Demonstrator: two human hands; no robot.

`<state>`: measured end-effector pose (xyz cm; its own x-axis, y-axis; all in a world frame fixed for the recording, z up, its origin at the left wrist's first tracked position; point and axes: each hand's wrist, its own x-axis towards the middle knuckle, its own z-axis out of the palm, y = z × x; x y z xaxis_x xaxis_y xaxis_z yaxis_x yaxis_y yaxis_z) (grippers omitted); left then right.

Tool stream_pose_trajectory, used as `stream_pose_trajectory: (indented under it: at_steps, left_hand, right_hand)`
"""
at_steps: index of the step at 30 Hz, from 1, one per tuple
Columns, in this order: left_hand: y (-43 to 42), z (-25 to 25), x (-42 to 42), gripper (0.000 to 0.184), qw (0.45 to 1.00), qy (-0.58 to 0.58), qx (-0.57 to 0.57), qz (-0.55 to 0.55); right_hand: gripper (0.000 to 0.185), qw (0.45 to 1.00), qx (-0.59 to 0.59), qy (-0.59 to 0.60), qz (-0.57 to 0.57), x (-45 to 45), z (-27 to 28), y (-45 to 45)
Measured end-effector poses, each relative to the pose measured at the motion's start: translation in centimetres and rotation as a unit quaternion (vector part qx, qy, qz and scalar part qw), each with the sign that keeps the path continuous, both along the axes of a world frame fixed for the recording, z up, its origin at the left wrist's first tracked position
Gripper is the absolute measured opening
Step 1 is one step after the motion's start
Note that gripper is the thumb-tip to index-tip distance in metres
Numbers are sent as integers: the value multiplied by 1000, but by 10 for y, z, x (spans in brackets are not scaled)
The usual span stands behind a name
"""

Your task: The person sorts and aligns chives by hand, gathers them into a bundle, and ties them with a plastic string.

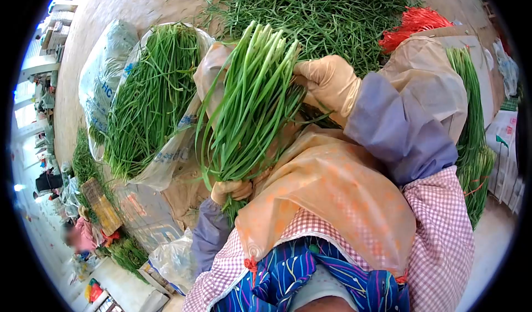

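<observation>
A bunch of garlic chives [252, 101], pale stem ends up, slants across in front of my apron. My left hand [231, 191], in a tan glove, is closed around the leafy lower end, and some leaf tips poke out below it. At the upper right side of the bunch is my right hand [328, 82], also gloved. Its fingers are bent and pinched against the edge of the stems; a few darker strands show under it. The exact fingertips are hidden by the glove and leaves.
A large heap of loose chives [310, 13] lies ahead. To the left is an open plastic bag of chives [152, 99] beside another bag [105, 68]. Red ties [413, 27] lie at upper right, near tied chive bundles [471, 124]. A person [86, 234] is far left.
</observation>
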<state>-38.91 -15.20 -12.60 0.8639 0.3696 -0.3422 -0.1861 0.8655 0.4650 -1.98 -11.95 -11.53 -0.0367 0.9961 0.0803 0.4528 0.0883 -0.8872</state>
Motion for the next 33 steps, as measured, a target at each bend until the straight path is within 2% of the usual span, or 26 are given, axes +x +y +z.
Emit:
stream_pose_trajectory:
  at_steps: [1, 2, 4, 6, 8, 9, 10, 11, 13, 14, 15, 16, 18, 20, 21, 24, 25, 26, 28, 29, 30, 31, 32, 33]
  left_hand:
    - [2, 1, 2, 31, 1000, -2, 6, -3]
    - [3, 1, 3, 32, 1000, -5, 12, -7]
    - [2, 0, 3, 36, 1000, -17, -13, 5]
    - [-1, 2, 4, 40, 999, -27, -31, 26]
    - [-2, 9, 11, 42, 997, -38, -38, 52]
    - [1, 9, 15, 43, 997, -52, -42, 44]
    - [2, 9, 18, 44, 996, -66, -48, 38]
    - [1, 10, 19, 46, 995, -78, -54, 34]
    - [2, 5, 16, 48, 994, -89, -63, 27]
    - [3, 2, 15, 49, 993, -95, -66, 22]
    - [3, 0, 13, 49, 993, -93, -69, 26]
    - [0, -1, 10, 49, 993, -90, -72, 30]
    - [1, -6, 8, 49, 991, -110, -68, 32]
    - [0, -11, 8, 47, 986, -152, -59, 32]
    - [0, -8, 12, 46, 983, -172, -55, 30]
    - [10, -5, 24, 45, 970, -239, -46, 16]
    - [14, -9, 26, 46, 962, -269, -43, 16]
    - [17, -12, 28, 47, 954, -297, -41, 16]
    - [21, -14, 27, 48, 963, -269, -29, 10]
    - [22, -14, 25, 49, 967, -254, -25, 8]
    - [22, -15, 23, 50, 971, -237, -21, 5]
    - [18, -17, 20, 47, 975, -218, -41, 26]
    - [16, -18, 19, 48, 975, -217, -43, 30]
    - [15, -19, 19, 49, 975, -216, -44, 33]
  right_hand:
    - [20, 987, 1, -160, -28, 13, 6, 6]
    - [18, 947, 1, -317, -54, 30, 10, 15]
    - [18, 960, 185, -157, -142, 99, -30, 29]
    - [20, 950, -43, -200, -235, 163, -20, 30]
    - [23, 861, -181, -420, -225, 173, 9, 20]
    - [24, 907, -170, -291, -252, 149, 24, 14]
    - [20, 961, -31, -105, -253, 125, 12, 5]
    - [19, 977, -50, 21, -206, 96, 24, 3]
    - [22, 972, -112, 186, -94, 39, 46, -5]
    - [31, 939, -219, 250, -92, 18, 64, -6]
    - [36, 920, -278, 242, -135, -1, 67, -2]
    - [37, 920, -249, 284, -106, -11, 53, 4]
    - [32, 901, -284, 319, -71, -27, 45, 7]
    - [23, 904, -212, 365, -61, -44, 39, 3]
    - [19, 945, -181, 272, -33, -41, 42, 3]
    - [25, 960, -143, 240, -3, -39, 55, 10]
    - [28, 972, -108, 210, 14, -39, 45, 14]
    - [28, 968, -125, 216, 38, -37, 46, 15]
    - [28, 955, -163, 231, 87, -35, 50, 12]
    - [28, 906, -233, 337, 105, -36, 57, 6]
    - [25, 874, -290, 354, 165, -30, 65, 5]
    - [26, 843, -324, 398, 159, -23, 77, 3]
    - [26, 811, -355, 440, 153, -16, 83, 0]
    - [24, 765, -327, 531, 162, -4, 74, -3]
